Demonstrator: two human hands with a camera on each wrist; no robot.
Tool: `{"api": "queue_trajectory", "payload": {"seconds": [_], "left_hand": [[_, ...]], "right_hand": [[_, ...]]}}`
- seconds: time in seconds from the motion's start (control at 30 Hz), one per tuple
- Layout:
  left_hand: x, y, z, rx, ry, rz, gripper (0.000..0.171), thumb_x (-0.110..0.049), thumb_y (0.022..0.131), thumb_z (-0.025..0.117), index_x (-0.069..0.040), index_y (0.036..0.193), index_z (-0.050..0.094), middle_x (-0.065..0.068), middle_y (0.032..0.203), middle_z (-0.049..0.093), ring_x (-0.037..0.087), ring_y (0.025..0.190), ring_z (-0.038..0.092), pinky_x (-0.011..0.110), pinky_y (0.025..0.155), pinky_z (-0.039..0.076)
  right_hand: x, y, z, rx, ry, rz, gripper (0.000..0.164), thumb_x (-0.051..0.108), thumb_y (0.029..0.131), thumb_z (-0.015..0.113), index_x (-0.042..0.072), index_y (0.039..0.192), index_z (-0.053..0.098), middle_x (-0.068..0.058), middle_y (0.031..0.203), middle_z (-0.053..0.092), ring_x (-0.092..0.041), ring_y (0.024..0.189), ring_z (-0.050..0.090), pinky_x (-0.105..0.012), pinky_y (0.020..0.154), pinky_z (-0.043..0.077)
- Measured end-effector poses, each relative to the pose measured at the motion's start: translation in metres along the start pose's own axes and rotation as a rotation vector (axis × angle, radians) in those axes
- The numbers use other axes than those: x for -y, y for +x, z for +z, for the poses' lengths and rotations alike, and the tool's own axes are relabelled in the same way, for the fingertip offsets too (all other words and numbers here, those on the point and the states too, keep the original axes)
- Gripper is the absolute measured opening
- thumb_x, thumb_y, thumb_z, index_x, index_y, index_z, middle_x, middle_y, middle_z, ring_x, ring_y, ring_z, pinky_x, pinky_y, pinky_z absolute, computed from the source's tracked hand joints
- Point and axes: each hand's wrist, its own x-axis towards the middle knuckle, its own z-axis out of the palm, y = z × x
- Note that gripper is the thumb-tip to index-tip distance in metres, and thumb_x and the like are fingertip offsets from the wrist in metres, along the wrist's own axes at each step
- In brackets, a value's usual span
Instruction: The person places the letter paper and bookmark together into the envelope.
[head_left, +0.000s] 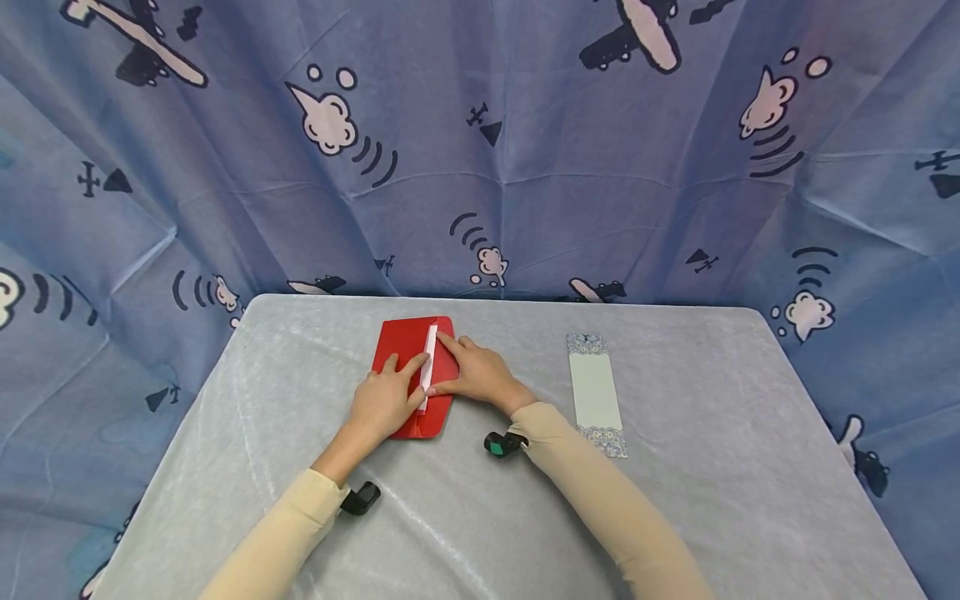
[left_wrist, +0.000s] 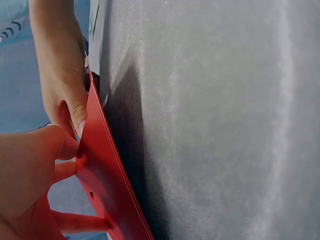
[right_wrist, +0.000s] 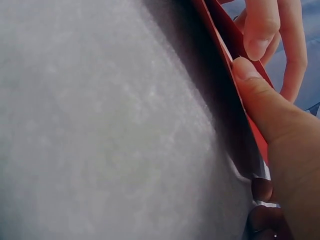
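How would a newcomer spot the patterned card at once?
On the grey-covered table, look to the right of the red envelope. There lies the patterned card, long and narrow. Its plain pale middle between two ornate bluish end bands sets it apart from the envelope.

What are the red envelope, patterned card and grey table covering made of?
The red envelope: probably stiff, slightly glossy paper or card, with thin, crisp edges and soft highlights.
The patterned card: probably matte cardstock, lying flat with straight edges and no glare; thin plastic is possible.
The grey covering: apparently soft, velvety fabric, with a mottled nap and creases.
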Motion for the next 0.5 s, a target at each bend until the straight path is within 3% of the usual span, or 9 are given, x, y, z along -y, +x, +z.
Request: {"api": "queue_trajectory", "payload": {"seconds": [0.23,0.5], "left_hand": [[0.0006,0.0011,0.0001,0.005,0.008,0.006,0.06,-0.034,0.09,0.061,-0.028,0.148,0.046,0.027,0.143,0.051,0.053,0.101,0.066,0.056,0.078,0.059],[0.0014,0.0007,0.0,-0.007,0.014,0.012,0.058,-0.035,0.091,0.062,-0.028,0.147,0.047,0.027,0.142,0.052,0.053,0.099,0.066,0.055,0.076,0.059]], "right_hand": [[-0.0007,0.0002,0.0,0.0,0.005,-0.002,0.096,0.069,0.078,0.068,0.023,0.155,0.034,-0.008,0.111,0.059,-0.021,0.076,0.06,-0.039,0.074,0.055],[0.0001,0.002,0.001,-0.003,0.005,0.0,0.096,0.07,0.077,0.068,0.024,0.154,0.035,-0.008,0.111,0.059,-0.02,0.073,0.058,-0.038,0.072,0.054]]}}
